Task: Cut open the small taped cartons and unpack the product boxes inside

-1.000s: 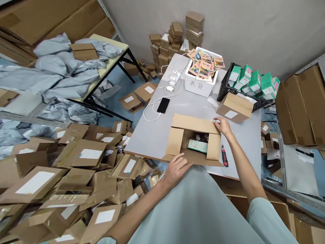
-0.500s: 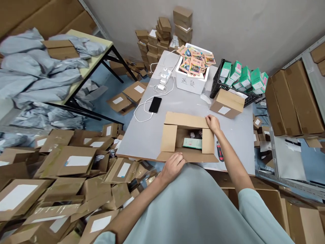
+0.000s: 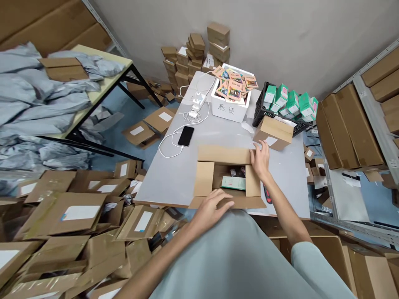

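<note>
Here the open carton (image 3: 205, 178) lies on the table (image 3: 289, 178) between the left hand (image 3: 213, 208), at its near flap (image 3: 247, 202), and the right hand (image 3: 260, 160), at its far right corner, with a green-and-white box (image 3: 233, 183) inside. The left rests palm down, fingers loosely parted; the right arches, whether gripping I cannot tell

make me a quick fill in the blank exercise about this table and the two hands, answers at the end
1. The crate that holds the green-and-white boxes is ____ in colour.
2. The phone has a cable coloured ____ plugged into it.
3. Seen from the person's side, the cutter lies to the ____ of the open carton.
4. Of the carton's near and far edges, the left hand is at the ____ one.

Missing words: black; white; right; near.
</note>
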Demonstrator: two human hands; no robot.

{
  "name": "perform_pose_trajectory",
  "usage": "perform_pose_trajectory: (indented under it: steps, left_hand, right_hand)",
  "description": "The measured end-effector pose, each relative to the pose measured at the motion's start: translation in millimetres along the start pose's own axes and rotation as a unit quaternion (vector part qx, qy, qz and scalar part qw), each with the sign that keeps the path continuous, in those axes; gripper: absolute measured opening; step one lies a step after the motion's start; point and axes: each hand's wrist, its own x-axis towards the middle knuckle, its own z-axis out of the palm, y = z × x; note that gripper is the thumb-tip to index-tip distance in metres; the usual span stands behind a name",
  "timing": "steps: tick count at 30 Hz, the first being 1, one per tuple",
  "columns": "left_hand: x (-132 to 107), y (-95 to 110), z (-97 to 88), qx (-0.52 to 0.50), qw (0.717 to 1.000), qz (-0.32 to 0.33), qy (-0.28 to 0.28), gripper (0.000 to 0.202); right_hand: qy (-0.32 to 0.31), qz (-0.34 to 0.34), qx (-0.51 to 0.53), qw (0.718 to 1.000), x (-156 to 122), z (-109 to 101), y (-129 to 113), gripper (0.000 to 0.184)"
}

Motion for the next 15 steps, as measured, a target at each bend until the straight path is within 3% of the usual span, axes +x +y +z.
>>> perform_pose_trajectory:
  steps: [1,3,7,10,15]
  left_hand:
    - [6,4,-8.3,0.000,1.000,-0.013,-0.012,0.028]
    - [22,5,-22.3,0.026,0.998,-0.022,-0.045,0.032]
    - [67,-6,-28.5,0.126,0.977,-0.058,-0.163,0.045]
    - [98,-19,-11.3,0.157,0.948,-0.122,-0.247,0.048]
    - [133,-44,36.9,0.133,0.929,-0.216,-0.268,0.053]
  right_hand:
    - [0.034,-0.020,-0.004,0.999,-16,-5,-6,0.044]
    - [0.037,-0.029,-0.018,0.999,-51,-10,-19,0.052]
    - [-0.098,0.019,-0.041,0.994,-102,-9,-38,0.098]
    - [-0.157,0.061,-0.025,0.985,-118,-16,-33,0.100]
    - [-0.093,0.103,0.051,0.989,-136,-48,1,0.073]
